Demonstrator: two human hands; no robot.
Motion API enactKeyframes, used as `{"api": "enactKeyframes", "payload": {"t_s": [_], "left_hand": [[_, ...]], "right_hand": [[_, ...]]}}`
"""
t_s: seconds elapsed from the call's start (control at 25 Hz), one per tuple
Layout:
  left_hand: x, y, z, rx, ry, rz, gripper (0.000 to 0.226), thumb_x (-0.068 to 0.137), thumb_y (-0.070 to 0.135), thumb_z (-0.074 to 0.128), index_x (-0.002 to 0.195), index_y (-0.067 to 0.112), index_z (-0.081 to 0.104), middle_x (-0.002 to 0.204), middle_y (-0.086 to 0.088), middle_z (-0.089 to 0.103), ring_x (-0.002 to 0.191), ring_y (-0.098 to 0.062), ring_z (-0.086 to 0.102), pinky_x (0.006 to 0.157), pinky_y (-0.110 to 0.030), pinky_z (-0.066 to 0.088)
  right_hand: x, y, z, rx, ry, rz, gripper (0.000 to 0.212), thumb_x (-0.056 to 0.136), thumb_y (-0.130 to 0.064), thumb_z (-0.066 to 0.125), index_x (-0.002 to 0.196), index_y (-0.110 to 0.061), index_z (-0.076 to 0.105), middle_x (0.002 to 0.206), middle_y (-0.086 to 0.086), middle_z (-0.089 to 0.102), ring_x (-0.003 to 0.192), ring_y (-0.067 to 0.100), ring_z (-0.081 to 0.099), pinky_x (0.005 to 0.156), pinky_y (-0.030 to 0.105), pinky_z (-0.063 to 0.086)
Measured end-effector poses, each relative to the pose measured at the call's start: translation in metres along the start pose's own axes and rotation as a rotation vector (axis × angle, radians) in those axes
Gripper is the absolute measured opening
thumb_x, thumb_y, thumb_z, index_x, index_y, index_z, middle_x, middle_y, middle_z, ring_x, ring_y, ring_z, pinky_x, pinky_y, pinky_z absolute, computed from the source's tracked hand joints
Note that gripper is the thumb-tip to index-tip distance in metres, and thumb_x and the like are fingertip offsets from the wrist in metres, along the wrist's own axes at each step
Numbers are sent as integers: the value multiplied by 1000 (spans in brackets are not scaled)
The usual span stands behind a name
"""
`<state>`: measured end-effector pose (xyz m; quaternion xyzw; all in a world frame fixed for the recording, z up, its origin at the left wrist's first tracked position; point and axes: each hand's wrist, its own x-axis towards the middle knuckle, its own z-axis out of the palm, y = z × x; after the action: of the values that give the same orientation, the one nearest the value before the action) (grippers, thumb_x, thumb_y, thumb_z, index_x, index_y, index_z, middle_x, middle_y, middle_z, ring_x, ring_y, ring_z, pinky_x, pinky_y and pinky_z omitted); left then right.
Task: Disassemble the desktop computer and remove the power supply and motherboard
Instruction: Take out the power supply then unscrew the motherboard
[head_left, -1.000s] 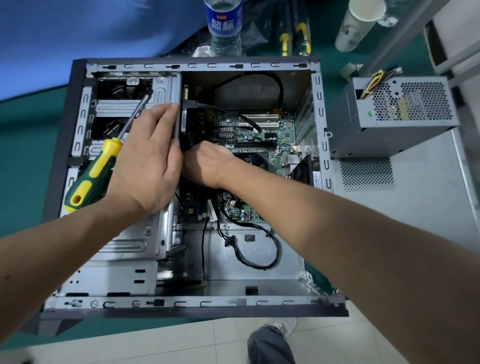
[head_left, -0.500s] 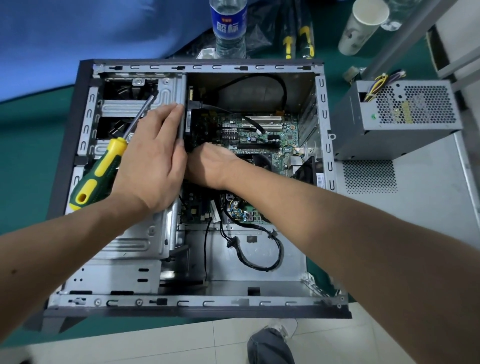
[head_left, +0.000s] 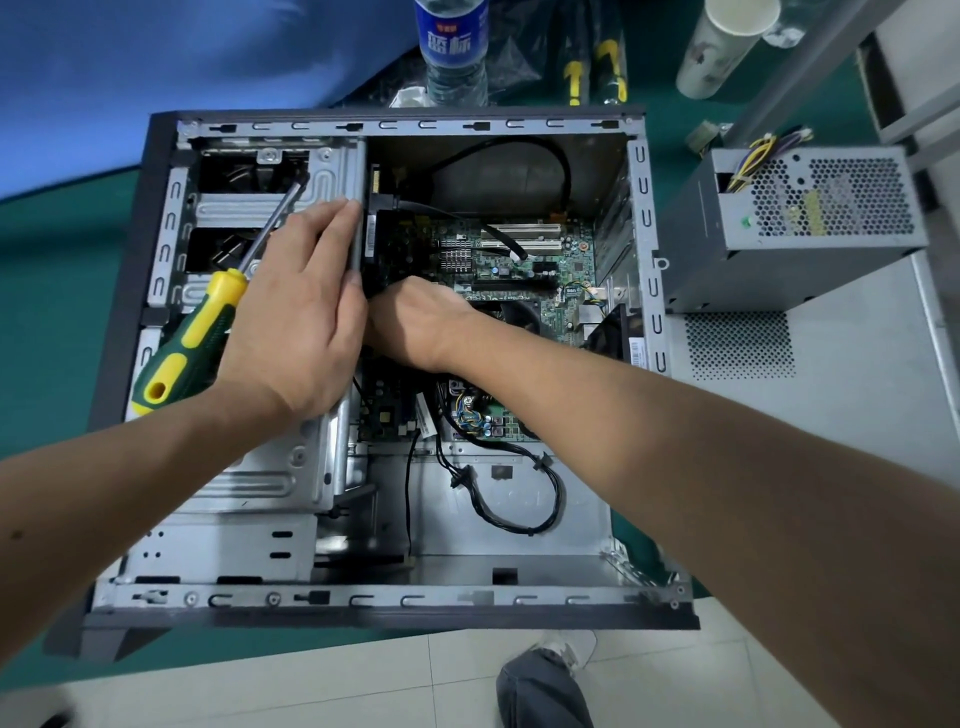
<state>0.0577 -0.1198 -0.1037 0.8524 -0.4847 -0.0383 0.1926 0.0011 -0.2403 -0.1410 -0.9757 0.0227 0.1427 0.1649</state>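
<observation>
Lying on its side on the green counter (head_left: 57, 291), the open computer case (head_left: 130, 249) has its near edge just at the counter's front edge, above the tiled floor (head_left: 311, 686). The left hand (head_left: 296, 317) holds one yellow-and-green screwdriver (head_left: 192, 338) tucked under the palm, its shaft pointing up over the drive cage (head_left: 270, 208), while its straight fingers press along the cage's right edge. The right hand (head_left: 415, 322) reaches down into the case beside that edge, touching the left hand; its fingers are hidden below, so I cannot tell whether its grip is on anything. One motherboard (head_left: 524, 260) is still seated in the case, partly covered by the right forearm, with a black cable (head_left: 519, 499) looped on the bare metal floor of the case nearer the camera, where there is open room. One power supply (head_left: 810, 208) already sits outside, on the removed side panel (head_left: 831, 415) to the right, just beside the case's right wall. Beyond the far edge stand one water bottle (head_left: 452, 47) and one paper cup (head_left: 727, 41), with two more yellow-handled tools (head_left: 597, 67) lying between them. A shoe (head_left: 566, 649) shows on the floor below.
</observation>
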Motion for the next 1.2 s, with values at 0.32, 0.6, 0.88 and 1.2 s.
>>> {"api": "enactKeyframes", "payload": {"t_s": [0.32, 0.6, 0.88, 1.2], "left_hand": [[0, -1, 0, -5, 0, -3, 57, 98, 26, 32, 150, 2, 32, 149, -16, 35, 138, -26, 32, 117, -30, 23], [0, 0, -1, -2, 6, 3, 56, 98, 24, 33, 149, 1, 33, 149, -17, 36, 138, -27, 33, 118, -29, 21], [0, 0, 0, 2, 6, 5, 56, 98, 25, 33, 149, 1, 33, 149, -17, 36, 137, -27, 33, 117, -30, 22], [1, -1, 0, -4, 1, 13, 57, 98, 25, 32, 149, 0, 33, 149, -18, 36, 138, -27, 33, 118, -31, 22]], "right_hand": [[-3, 0, -1, -38, 17, -71, 35, 102, -26, 38, 109, -9, 68, 110, 14, 69, 103, 33, 64, 68, 28, 36], [-3, -1, -1, 18, 14, -50, 34, 100, -25, 39, 105, -9, 68, 107, 14, 69, 100, 33, 64, 67, 28, 34], [-3, 0, 3, 1, 43, -48, 34, 99, -24, 38, 104, -9, 68, 105, 15, 69, 98, 36, 64, 66, 30, 36], [-5, -2, -2, 73, -1, -11, 36, 100, -29, 40, 103, -7, 68, 106, 17, 68, 99, 35, 63, 67, 29, 35]]}}
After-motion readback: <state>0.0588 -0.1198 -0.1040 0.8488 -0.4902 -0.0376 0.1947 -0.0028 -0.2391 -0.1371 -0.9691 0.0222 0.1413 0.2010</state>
